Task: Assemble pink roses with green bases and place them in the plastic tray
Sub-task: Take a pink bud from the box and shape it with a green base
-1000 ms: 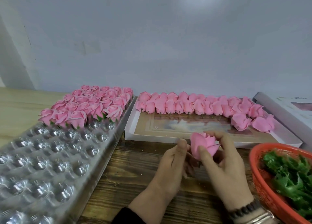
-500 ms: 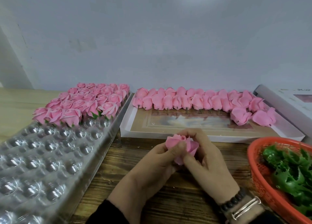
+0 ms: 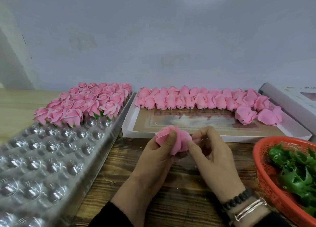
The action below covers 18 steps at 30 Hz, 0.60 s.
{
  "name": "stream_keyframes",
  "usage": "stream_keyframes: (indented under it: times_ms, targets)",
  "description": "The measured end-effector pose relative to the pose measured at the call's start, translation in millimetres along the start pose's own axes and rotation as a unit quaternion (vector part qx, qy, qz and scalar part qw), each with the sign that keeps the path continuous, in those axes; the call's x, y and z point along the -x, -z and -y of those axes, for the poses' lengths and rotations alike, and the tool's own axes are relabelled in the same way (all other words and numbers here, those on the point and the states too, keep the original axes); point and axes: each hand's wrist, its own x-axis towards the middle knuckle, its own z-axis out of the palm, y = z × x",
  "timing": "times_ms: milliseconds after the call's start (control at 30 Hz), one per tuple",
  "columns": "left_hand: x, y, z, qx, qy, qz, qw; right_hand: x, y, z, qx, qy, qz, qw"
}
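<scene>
Both hands meet over the dark wooden table point(image 3: 171, 201), working 1 pink rose point(image 3: 172, 139) held between them just in front of the white box point(image 3: 130, 132). The left hand point(image 3: 153, 160) grips the rose from the left, its thumb pressed across the petals, while the right hand point(image 3: 213, 155) pinches the rose's right side with curled fingers; whether a green base is already on it is hidden by the fingers. The clear plastic tray point(image 3: 51, 158) lies to the left, its far rows filled with finished roses point(image 3: 89, 102) showing green under them, its near cups bare. Inside the white box a row of loose rose heads point(image 3: 196, 98) lies along the far edge. At the right edge an orange basket point(image 3: 266, 180) holds green bases point(image 3: 297, 172). The right wrist wears a dark bead bracelet point(image 3: 237, 199) and a silver bangle point(image 3: 249, 209).
</scene>
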Motion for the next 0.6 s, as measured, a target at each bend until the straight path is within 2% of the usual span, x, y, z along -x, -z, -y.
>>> stream_keyframes:
  times_ms: [100,400,600]
  targets:
    - [1.4,0.2,-0.9,-0.032,-0.003,-0.017,0.999,-1.2,-0.4,-4.2,0.007,-0.005,-0.007,1.000]
    - [4.3,1.5,3.6,-0.139,-0.007,0.021,0.990,1.1,-0.9,5.8,-0.089,0.019,0.005,0.996]
    - [3.8,-0.3,3.2,-0.091,-0.001,0.003,0.996,1.9,-1.8,7.6,-0.109,0.014,-0.011,0.994]
